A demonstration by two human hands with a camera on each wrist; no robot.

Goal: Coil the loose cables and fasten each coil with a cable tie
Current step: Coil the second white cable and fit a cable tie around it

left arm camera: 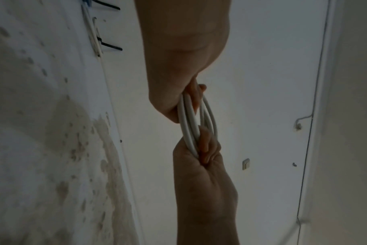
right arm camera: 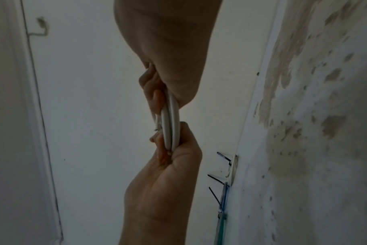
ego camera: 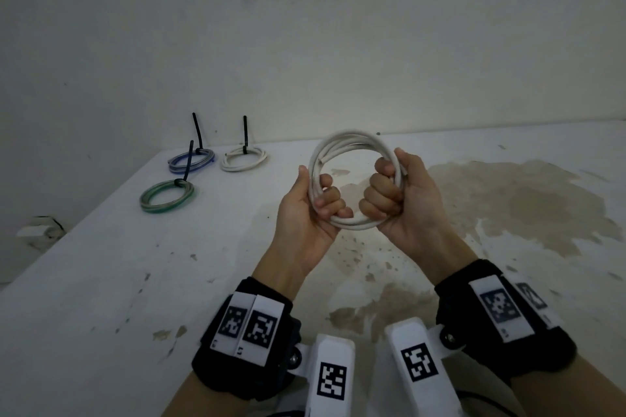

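I hold a round coil of thick white cable [ego camera: 352, 145] up in the air in front of me, above the stained white counter [ego camera: 101, 281], with both hands. My left hand [ego camera: 305, 210] grips the coil's left side: the fingers [ego camera: 330, 200] curl through the ring from inside and the thumb lies along the outer edge. My right hand [ego camera: 403, 200] grips the right side the same way, its fingers wrapped tightly round the bundled strands and the thumb up along the outside. One cut end of the cable shows near the top left of the ring, just above my left fingers. The coil stands roughly upright, facing me, and I see no tie on it.

In the left wrist view the coil [left arm camera: 191, 126] appears edge-on, its strands pinched between my two hands. The right wrist view shows the same strands [right arm camera: 171, 126] side by side between the hands.

At the far left of the counter, near the wall, lie three flat coils, each with a black cable tie whose tail sticks up: a blue and clear cable coil [ego camera: 191, 161], a smaller white cable coil [ego camera: 244, 159] just beside it to the right, and a green and clear cable coil [ego camera: 166, 200] nearer to me. All three are well apart from my hands.
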